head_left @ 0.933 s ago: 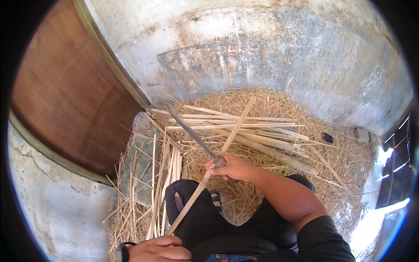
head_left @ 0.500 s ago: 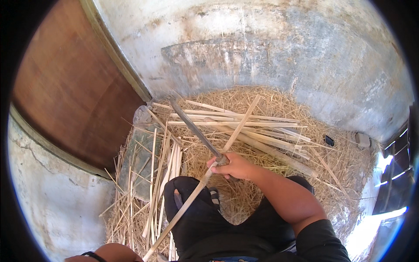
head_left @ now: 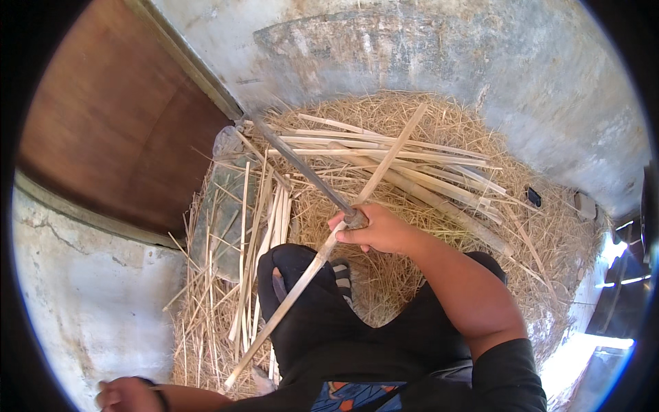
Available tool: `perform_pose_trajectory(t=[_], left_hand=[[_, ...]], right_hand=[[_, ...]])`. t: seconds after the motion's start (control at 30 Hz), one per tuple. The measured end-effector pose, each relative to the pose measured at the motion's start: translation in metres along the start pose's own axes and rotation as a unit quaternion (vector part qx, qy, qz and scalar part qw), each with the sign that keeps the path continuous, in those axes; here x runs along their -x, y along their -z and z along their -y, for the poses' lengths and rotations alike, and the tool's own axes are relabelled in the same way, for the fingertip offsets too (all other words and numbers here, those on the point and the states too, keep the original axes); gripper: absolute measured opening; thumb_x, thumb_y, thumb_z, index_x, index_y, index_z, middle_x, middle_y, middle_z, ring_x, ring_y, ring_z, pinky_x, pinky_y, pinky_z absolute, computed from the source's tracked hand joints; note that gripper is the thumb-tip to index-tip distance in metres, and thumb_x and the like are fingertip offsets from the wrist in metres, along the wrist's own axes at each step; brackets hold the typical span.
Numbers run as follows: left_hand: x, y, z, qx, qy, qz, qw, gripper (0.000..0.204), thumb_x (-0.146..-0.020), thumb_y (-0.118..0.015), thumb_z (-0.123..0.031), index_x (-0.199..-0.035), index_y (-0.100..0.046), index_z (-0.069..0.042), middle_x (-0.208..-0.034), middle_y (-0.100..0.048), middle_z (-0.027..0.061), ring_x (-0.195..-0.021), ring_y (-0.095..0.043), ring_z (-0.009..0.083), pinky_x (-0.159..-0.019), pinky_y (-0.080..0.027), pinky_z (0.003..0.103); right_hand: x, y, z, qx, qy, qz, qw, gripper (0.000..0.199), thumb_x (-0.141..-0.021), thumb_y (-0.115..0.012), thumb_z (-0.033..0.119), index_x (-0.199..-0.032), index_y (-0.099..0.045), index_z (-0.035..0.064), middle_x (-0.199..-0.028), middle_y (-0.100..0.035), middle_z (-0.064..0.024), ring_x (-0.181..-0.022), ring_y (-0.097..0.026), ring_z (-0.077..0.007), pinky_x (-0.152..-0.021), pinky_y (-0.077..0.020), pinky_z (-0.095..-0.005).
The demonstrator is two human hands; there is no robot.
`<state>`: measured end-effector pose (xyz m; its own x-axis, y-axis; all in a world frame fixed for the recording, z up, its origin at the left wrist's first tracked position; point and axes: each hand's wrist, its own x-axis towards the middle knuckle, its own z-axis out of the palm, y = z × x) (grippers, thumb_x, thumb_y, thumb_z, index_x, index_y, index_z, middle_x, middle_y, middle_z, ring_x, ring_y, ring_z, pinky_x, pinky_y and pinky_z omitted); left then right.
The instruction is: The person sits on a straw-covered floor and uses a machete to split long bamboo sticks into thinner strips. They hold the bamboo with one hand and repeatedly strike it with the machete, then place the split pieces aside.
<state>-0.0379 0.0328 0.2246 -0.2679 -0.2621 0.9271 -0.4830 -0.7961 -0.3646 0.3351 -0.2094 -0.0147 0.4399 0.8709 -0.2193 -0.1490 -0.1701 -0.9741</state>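
one long blade [head_left: 302,168] and bamboo strip [head_left: 322,250] crossing under clenched right hand [head_left: 374,230] fingers

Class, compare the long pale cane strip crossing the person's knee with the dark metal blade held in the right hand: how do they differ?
The long pale cane strip is light tan; the dark metal blade is grey-black. The strip slants from lower left up to the right; the blade slants up to the left. The strip looks longer than the blade. They cross at the right hand, which grips the blade's handle, and both lie over the straw pile.

No packages, labels, signs or screens in view
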Motion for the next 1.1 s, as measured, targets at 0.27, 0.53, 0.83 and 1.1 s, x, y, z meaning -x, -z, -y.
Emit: perform_pose_trajectory(t=[0.27, 0.53, 0.83, 1.1], left_hand=[[0.154, -0.082, -0.063, 0.283, 0.245, 0.384, 0.844, 0.037, -0.094, -0.064, -0.049, -0.089, -0.064, -0.013, -0.092, -0.063, 0.0049, -0.074, -0.068, 0.0233, -0.057, -0.054, 0.034], [0.183, -0.105, -0.048, 0.301, 0.344, 0.419, 0.785, 0.063, -0.074, -0.079, -0.064, -0.091, -0.063, -0.005, -0.09, -0.065, 0.0105, -0.068, -0.066, 0.0272, -0.057, -0.052, 0.036], [0.2, -0.019, -0.098, -0.129, 0.528, 0.605, 0.582, 0.054, -0.074, -0.086, -0.041, -0.099, -0.058, -0.002, -0.09, -0.06, 0.0156, -0.082, -0.061, 0.0365, -0.075, -0.051, 0.045], [0.231, 0.005, -0.144, -0.145, 0.609, 0.608, 0.489, 0.035, -0.097, -0.062, -0.036, -0.095, -0.057, -0.002, -0.076, -0.064, 0.0251, -0.07, -0.063, 0.0473, -0.059, -0.048, 0.054]], right_hand=[[-0.002, 0.004, -0.007, -0.012, 0.004, -0.023, 1.0, 0.034, -0.091, -0.074, 0.023, -0.12, -0.068, 0.0072, -0.094, -0.069, -0.0018, -0.061, -0.054, -0.0069, -0.058, -0.0457, -0.0238], [-0.001, 0.009, -0.007, -0.008, -0.005, -0.031, 0.999, 0.033, -0.093, -0.072, 0.022, -0.12, -0.067, 0.0041, -0.093, -0.067, -0.0021, -0.062, -0.053, -0.0071, -0.056, -0.0447, -0.0237], [-0.003, 0.008, -0.006, 0.013, 0.024, -0.047, 0.999, 0.039, -0.091, -0.074, 0.029, -0.121, -0.066, 0.0048, -0.096, -0.068, -0.0025, -0.059, -0.055, -0.0093, -0.057, -0.0463, -0.0262], [0.003, 0.009, 0.013, 0.072, 0.019, -0.135, 0.988, 0.039, -0.091, -0.074, 0.031, -0.125, -0.066, 0.0122, -0.088, -0.068, -0.0046, -0.062, -0.058, -0.0122, -0.058, -0.0474, -0.0296]])
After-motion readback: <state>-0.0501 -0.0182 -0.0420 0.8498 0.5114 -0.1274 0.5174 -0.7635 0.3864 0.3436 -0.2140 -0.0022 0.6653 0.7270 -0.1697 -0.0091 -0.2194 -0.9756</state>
